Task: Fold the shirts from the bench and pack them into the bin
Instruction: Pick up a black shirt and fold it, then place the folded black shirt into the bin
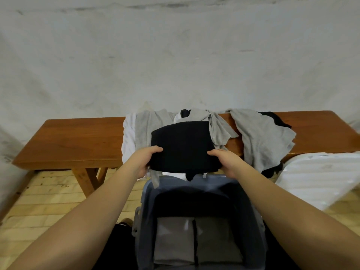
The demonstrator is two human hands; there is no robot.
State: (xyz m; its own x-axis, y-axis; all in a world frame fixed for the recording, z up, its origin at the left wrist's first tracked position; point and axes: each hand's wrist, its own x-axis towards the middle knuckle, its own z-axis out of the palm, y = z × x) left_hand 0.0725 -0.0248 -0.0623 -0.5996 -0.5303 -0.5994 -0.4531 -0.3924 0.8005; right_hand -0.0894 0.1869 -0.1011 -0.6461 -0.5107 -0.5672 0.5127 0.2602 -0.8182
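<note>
Folded black shirt [183, 147] between both hands, seemingly

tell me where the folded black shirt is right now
Centre of the head view: the folded black shirt is held between both hands, over the bench's front edge.

This is looking like a bare utility or laundry corner of a home rather than a furnished room. A long wooden bench [81, 141] is standing against a rough, scuffed whitewashed wall [175, 55], with pale wood-plank flooring [48, 195] running beneath and in front of the bench. Loose grey, white and black shirts [261, 133] are lying heaped on the bench, and a grey-blue plastic bin [148, 193] is sitting just in front of it, holding folded clothes.
</note>
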